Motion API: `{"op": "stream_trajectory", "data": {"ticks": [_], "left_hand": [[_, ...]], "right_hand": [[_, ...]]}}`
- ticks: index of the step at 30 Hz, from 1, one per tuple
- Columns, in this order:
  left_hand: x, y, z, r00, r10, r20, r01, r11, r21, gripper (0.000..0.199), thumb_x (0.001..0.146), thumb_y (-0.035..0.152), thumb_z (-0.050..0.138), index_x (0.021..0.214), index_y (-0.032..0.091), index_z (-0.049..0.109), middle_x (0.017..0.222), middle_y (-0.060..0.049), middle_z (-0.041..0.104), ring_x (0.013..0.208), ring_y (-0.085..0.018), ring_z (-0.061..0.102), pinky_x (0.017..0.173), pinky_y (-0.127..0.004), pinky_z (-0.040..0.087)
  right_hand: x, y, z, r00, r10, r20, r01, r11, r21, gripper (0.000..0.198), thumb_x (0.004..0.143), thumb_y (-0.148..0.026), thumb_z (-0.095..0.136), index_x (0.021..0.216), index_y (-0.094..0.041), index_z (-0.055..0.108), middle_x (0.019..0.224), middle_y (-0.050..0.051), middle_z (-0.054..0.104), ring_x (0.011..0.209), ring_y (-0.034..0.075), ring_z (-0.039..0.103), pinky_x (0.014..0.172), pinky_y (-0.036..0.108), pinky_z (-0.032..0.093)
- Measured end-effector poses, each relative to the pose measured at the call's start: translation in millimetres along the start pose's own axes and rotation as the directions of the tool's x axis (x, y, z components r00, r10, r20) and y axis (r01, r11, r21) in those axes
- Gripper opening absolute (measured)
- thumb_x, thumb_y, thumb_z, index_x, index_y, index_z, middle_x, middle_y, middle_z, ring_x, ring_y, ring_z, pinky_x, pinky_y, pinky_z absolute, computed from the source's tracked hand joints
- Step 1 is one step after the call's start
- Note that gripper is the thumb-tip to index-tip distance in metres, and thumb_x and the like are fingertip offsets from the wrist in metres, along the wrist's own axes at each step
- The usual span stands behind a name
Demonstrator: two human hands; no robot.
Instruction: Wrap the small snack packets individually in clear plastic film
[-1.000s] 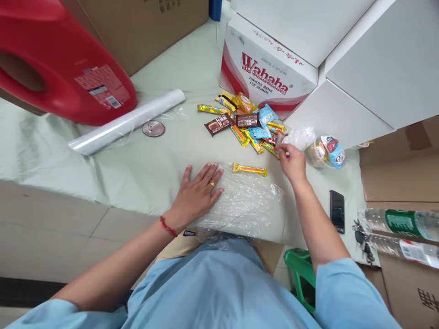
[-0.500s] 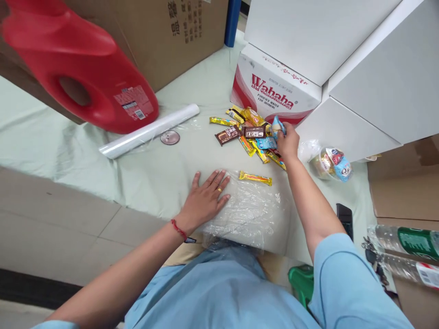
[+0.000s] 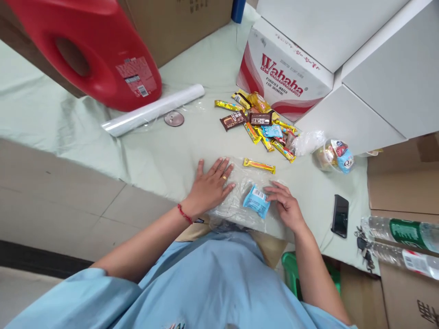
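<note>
My left hand [image 3: 211,186] lies flat with fingers spread on the left part of a sheet of clear plastic wrap [image 3: 233,208]. On that sheet sits a blue snack packet [image 3: 257,201]. Just to its right is my right hand [image 3: 285,204], fingers loosely extended and the fingertips at the packet's edge, not wrapped round it. A thin yellow snack bar [image 3: 259,165] rests along the sheet's far edge. Farther back is a pile of wrapped snacks, with brown chocolate-coloured packets [image 3: 259,119], yellow bars [image 3: 284,151] and a light blue packet [image 3: 272,131].
A plastic wrap roll [image 3: 154,109] and a round disc [image 3: 174,118] lie at left by a red jug [image 3: 103,59]. Behind the snacks stands a Wahaha carton [image 3: 284,73]. At right are a tub of snacks [image 3: 334,156], a phone [image 3: 340,216], keys [image 3: 364,246] and bottles [image 3: 408,233].
My right hand has come from the snack pile toward me, and the blue packet it held now rests on the plastic wrap. My left hand stays flat. The camera view has shifted slightly.
</note>
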State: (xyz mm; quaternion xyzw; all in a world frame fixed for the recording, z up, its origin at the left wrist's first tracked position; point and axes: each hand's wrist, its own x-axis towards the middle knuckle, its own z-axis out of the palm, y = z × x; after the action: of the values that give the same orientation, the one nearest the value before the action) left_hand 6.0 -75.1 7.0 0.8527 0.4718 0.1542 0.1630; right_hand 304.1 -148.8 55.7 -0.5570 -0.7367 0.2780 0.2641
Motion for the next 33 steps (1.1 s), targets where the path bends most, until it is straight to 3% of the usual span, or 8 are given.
{"op": "stream_trajectory", "data": {"ticks": [3, 6, 10, 18, 21, 25, 30, 33], "left_hand": [[0.2, -0.3, 0.4, 1.0, -0.001, -0.003, 0.001, 1.0, -0.005, 0.06, 0.109, 0.046, 0.038, 0.165, 0.022, 0.039, 0.172, -0.014, 0.035, 0.161, -0.033, 0.032, 0.129, -0.074, -0.003], [-1.1, 1.2, 0.7, 1.0, -0.022, -0.015, 0.022, 1.0, -0.002, 0.061, 0.109, 0.045, 0.037, 0.166, 0.021, 0.037, 0.172, -0.014, 0.035, 0.161, -0.033, 0.031, 0.129, -0.074, -0.004], [-7.0, 4.3, 2.1, 0.999, -0.033, -0.028, 0.033, 0.999, 0.008, 0.064, 0.109, 0.044, 0.037, 0.168, 0.019, 0.032, 0.173, -0.016, 0.033, 0.162, -0.034, 0.03, 0.129, -0.074, -0.002], [-12.9, 4.6, 3.1, 0.999, -0.031, -0.032, 0.032, 0.999, 0.007, 0.067, 0.108, 0.043, 0.037, 0.169, 0.016, 0.029, 0.173, -0.017, 0.033, 0.161, -0.035, 0.031, 0.129, -0.074, 0.0], [-12.3, 5.3, 2.3, 0.999, -0.028, -0.031, 0.028, 1.0, 0.009, 0.066, 0.109, 0.043, 0.037, 0.169, 0.017, 0.029, 0.172, -0.018, 0.033, 0.161, -0.035, 0.031, 0.129, -0.074, -0.001], [-12.1, 8.2, 0.1, 0.999, -0.031, -0.028, 0.032, 0.999, 0.023, 0.065, 0.108, 0.042, 0.037, 0.168, 0.017, 0.031, 0.172, -0.018, 0.033, 0.161, -0.035, 0.031, 0.129, -0.074, -0.001], [-12.6, 6.4, -3.6, 0.999, -0.024, -0.024, 0.024, 1.0, 0.0, 0.061, 0.109, 0.044, 0.036, 0.166, 0.021, 0.037, 0.172, -0.017, 0.035, 0.16, -0.034, 0.034, 0.129, -0.072, 0.004], [-18.4, -2.3, -4.3, 0.996, -0.025, -0.082, 0.019, 0.997, -0.072, 0.058, 0.108, 0.044, 0.038, 0.163, 0.022, 0.041, 0.174, -0.017, 0.032, 0.159, -0.032, 0.035, 0.13, -0.066, 0.018]], "right_hand": [[-7.8, -9.9, 6.9, 0.988, 0.044, -0.147, -0.054, 0.996, -0.064, 0.024, 0.101, -0.026, 0.053, 0.112, -0.028, 0.075, 0.132, 0.008, 0.074, 0.143, 0.029, 0.055, 0.119, 0.061, 0.045], [-7.3, -28.0, 26.4, 1.0, -0.002, -0.004, 0.001, 0.986, -0.169, 0.047, 0.097, -0.035, 0.069, 0.143, -0.028, 0.063, 0.153, 0.011, 0.06, 0.15, 0.032, 0.046, 0.122, 0.06, 0.042], [-10.1, -23.7, 44.9, 0.999, 0.027, 0.034, -0.015, 0.951, -0.31, 0.05, 0.098, -0.032, 0.065, 0.148, -0.029, 0.061, 0.153, 0.013, 0.059, 0.142, 0.034, 0.052, 0.116, 0.06, 0.047], [-28.8, 9.7, 2.1, 0.962, 0.151, -0.227, -0.234, 0.885, -0.403, 0.046, 0.098, -0.035, 0.059, 0.142, -0.026, 0.067, 0.136, 0.016, 0.068, 0.124, 0.037, 0.061, 0.107, 0.064, 0.052], [-17.1, -13.2, -4.2, 0.971, 0.08, -0.225, -0.148, 0.941, -0.304, 0.048, 0.098, -0.035, 0.061, 0.146, -0.03, 0.063, 0.14, 0.013, 0.066, 0.13, 0.033, 0.06, 0.111, 0.058, 0.051], [8.6, -38.9, 17.6, 0.991, -0.056, -0.118, 0.025, 0.967, -0.254, 0.05, 0.1, -0.031, 0.06, 0.15, -0.032, 0.06, 0.148, 0.011, 0.062, 0.136, 0.031, 0.058, 0.116, 0.056, 0.047], [26.2, -28.4, 62.0, 0.994, -0.093, 0.059, 0.106, 0.958, -0.266, 0.051, 0.1, -0.028, 0.059, 0.151, -0.031, 0.058, 0.153, 0.013, 0.057, 0.143, 0.031, 0.052, 0.124, 0.062, 0.037], [20.8, -22.8, 66.1, 0.994, -0.096, 0.051, 0.106, 0.963, -0.249, 0.062, 0.1, -0.036, 0.064, 0.159, -0.029, 0.046, 0.166, 0.015, 0.043, 0.154, 0.033, 0.04, 0.126, 0.063, 0.033]]}}
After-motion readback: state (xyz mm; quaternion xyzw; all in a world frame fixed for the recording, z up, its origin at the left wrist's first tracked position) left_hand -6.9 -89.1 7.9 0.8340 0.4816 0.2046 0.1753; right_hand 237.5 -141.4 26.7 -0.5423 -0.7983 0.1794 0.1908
